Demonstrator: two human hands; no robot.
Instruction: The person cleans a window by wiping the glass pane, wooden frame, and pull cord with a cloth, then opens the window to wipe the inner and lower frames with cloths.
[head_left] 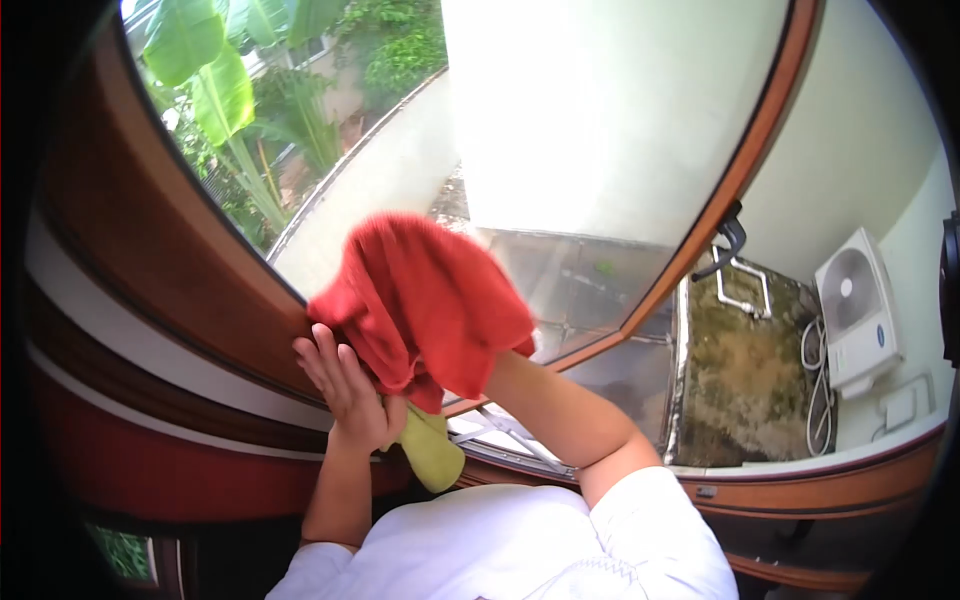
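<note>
A red cloth (425,300) is bunched against the window glass (560,290) and blurs slightly at its edges. My right hand is hidden under it; only the forearm shows, running into the cloth from the lower right. My left hand (350,390) is raised beside the cloth's lower left corner, its fingers stretched out near the wooden frame (230,270). Below its thumb hangs a yellow-green cloth (432,450); whether the hand touches it I cannot tell.
The window sash has a black handle (728,240) and stands swung outward. A metal stay (515,435) spans the gap above the sill. Outside are an air conditioner unit (858,310), white pipes (742,290), a mossy ledge (745,380) and banana plants (220,90).
</note>
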